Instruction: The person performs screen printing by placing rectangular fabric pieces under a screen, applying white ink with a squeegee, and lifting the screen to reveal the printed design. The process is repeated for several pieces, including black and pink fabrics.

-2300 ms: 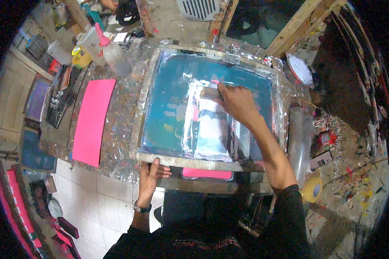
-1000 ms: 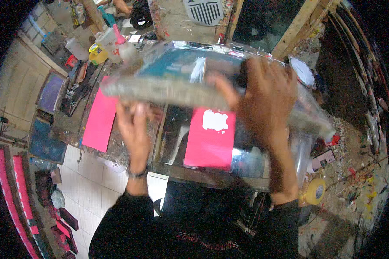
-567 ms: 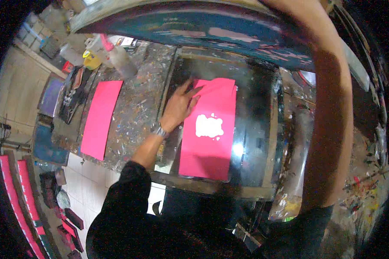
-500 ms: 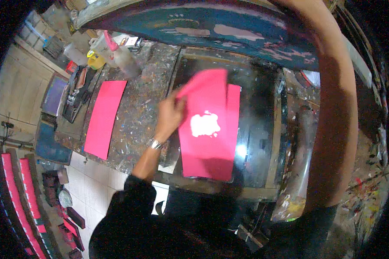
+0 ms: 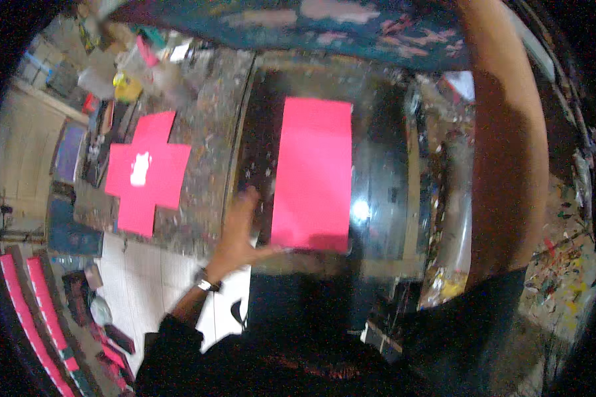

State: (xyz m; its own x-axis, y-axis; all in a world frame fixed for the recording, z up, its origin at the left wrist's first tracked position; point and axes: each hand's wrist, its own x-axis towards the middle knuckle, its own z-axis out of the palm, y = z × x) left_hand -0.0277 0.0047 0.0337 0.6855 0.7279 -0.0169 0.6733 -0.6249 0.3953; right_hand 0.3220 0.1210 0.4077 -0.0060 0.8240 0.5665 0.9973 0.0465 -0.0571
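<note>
A plain pink sheet [image 5: 314, 173] lies flat on the dark glossy board [image 5: 384, 175] in front of me. My left hand [image 5: 240, 235] is at its near left corner, thumb and fingers spread, holding nothing. The thumb tip is at the sheet's near edge; I cannot tell if it touches. On the table to the left, a pink sheet with a white printed blotch [image 5: 140, 169] rests crosswise over another pink sheet [image 5: 154, 126]. My right arm reaches up along the right side toward a raised, paint-stained screen [image 5: 278, 26]; the right hand is out of the picture.
A blurred spray bottle [image 5: 172, 83] and a yellow container [image 5: 127, 87] stand at the table's far left. Rows of pink pieces [image 5: 43, 298] are down at the lower left. A wooden rim [image 5: 414, 198] borders the board's right side.
The printed sheet has gone from the board to the left table, across the sheet there. My left hand has let go of it and moved nearer. A plain sheet now shows on the board.
</note>
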